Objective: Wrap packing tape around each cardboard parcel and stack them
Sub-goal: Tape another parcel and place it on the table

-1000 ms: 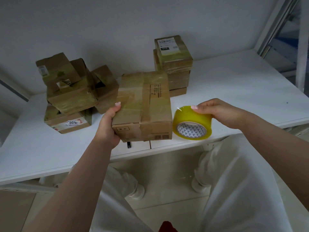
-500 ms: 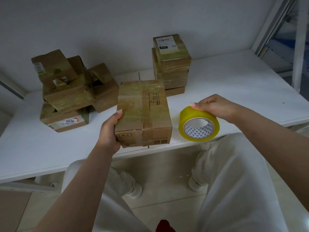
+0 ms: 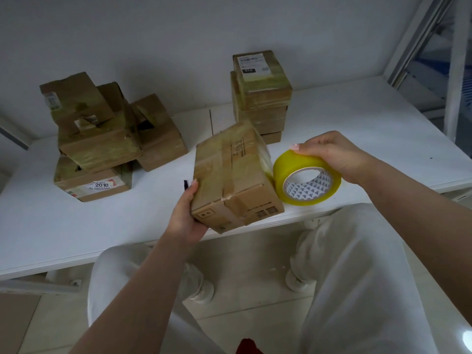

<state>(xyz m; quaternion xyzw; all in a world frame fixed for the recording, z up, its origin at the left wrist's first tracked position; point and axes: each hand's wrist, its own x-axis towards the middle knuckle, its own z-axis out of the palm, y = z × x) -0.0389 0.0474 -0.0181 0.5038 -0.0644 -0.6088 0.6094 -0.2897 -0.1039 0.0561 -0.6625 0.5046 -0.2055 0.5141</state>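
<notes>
The left hand grips the near left corner of a parcel, thumb on top, fingers hidden beneath. The parcel is tilted, jutting past the table's front edge over the person's lap. The right hand curls over the top of a yellow tape roll, which sits just beside the parcel's right side; whether a strip joins them is hard to make out. Behind the parcel stands a neat stack against the wall, its lowest box partly hidden. To the left lies a jumbled heap. Bare tabletop runs between heap and parcel, and more stretches right of the stack to the table's far corner. A small dark thing peeks out by the left thumb, too hidden to name.
</notes>
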